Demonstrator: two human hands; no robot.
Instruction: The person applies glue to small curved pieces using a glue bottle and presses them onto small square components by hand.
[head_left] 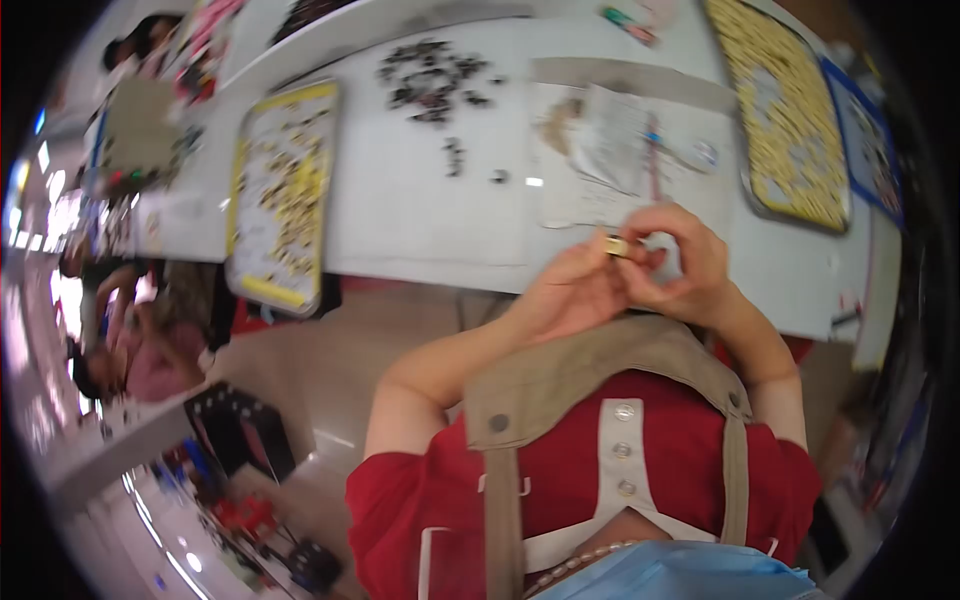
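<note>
1. Two people at far left, one in a pink top, both blurred and well apart from the work area.
2. Yellow-edged tray, set lengthwise near the left end of the white table, its near end jutting past the table edge; small gold and dark bits scattered inside, thickest toward the right side.
3. Dark pieces, loosely heaped on the tabletop right of this tray; a short cluster and one lone piece nearer the worker.
4. Left hand, palm partly turned up, fingers half curled, thumb and fingertips drawn together on a small item.
5. Gold-coloured piece, that same small item, raised between the two hands at the near edge of the table, pinched at the left fingertips.
6. Khaki apron over a red top, just below the hands.
7. Pale sheet on the table beyond the hands, bearing a crumpled clear bag and a thin red stick with a blue part.
8. Right hand, thumb and forefinger bowed into a ring, tips close against the piece's right side; unclear whether also gripping.
9. Large tray at right, densely covered with pale yellow pieces; blue tray just beside, contents too blurred to identify.
</note>
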